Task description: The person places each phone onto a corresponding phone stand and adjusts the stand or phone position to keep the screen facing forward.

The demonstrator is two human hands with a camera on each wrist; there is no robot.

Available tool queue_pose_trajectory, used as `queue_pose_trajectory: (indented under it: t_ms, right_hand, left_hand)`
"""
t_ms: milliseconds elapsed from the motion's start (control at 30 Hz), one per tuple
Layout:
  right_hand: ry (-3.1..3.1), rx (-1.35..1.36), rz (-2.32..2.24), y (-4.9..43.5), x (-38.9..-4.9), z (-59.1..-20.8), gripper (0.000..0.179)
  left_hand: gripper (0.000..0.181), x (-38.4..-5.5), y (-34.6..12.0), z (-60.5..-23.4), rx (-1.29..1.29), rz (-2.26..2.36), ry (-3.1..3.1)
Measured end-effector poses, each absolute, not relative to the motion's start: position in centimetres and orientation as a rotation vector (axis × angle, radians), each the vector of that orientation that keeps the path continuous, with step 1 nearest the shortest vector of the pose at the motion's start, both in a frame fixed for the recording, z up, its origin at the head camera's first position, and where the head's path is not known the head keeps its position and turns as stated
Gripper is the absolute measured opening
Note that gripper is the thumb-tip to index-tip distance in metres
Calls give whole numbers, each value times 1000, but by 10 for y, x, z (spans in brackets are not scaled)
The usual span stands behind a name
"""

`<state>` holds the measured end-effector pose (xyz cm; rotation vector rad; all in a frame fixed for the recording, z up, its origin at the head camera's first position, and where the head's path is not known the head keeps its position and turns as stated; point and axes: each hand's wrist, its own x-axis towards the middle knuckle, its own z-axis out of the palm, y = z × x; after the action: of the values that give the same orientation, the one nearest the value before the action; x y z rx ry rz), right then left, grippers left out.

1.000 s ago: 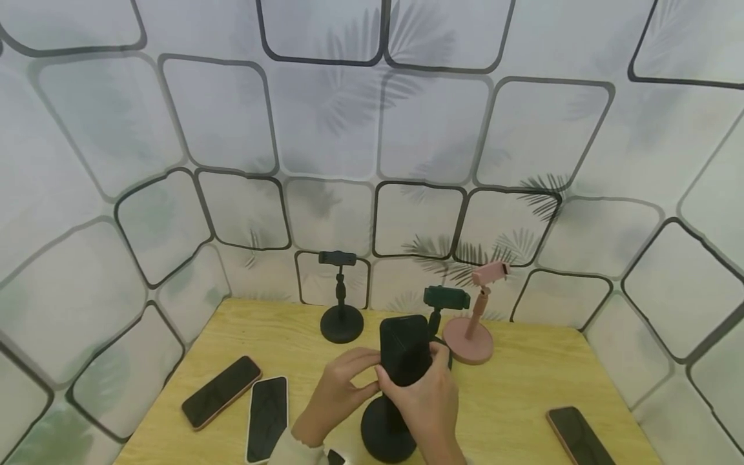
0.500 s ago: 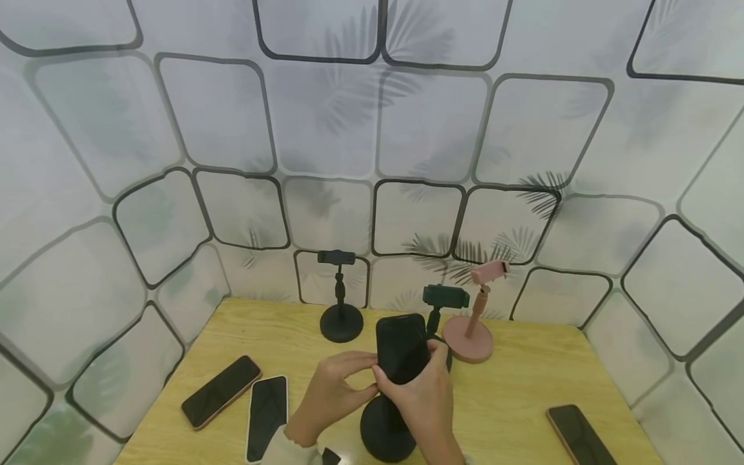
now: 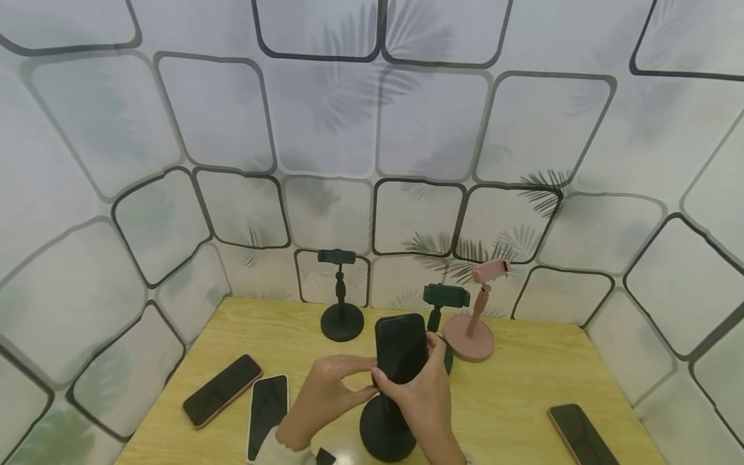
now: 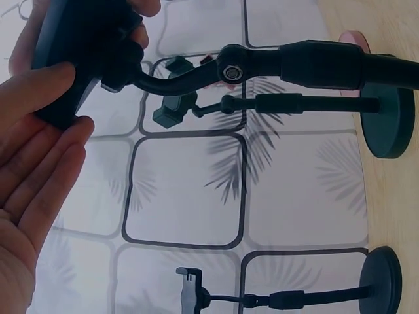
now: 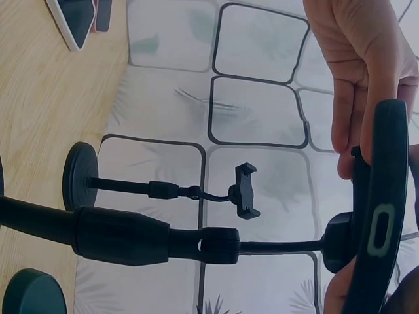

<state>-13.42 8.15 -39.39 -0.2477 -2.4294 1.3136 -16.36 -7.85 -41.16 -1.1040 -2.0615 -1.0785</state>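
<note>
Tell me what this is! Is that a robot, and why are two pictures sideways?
No robot: those are a person's left hand and right hand. The upright picture comes from a camera on their head. The sideways ones come from tipped cameras on the wrists. Both hands hold a phone at the top of the front stand. Behind it, on the table, are a black stand, green stand and pink stand. A white-edged phone and pink-edged phone lie at the left, another phone at the right.
</note>
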Motion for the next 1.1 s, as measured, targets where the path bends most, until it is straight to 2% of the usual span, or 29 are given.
queue_pose_trajectory:
  t_ms: [267,633,1100]
  right_hand:
    - [-2433,-225,1323,82,-133,-395,96]
    - [-2421,-55,1452,90,-135,-398,97]
    - [-2393,-85,1491,92,-138,-400,92]
  left_hand:
    - [39,-161,-77,-415,-1043,-1120,-2067]
    - [38,-163,-79,-417,-1053,-1216,-1983]
    - [43,-161,-81,-411,-1150,-1076,-1947]
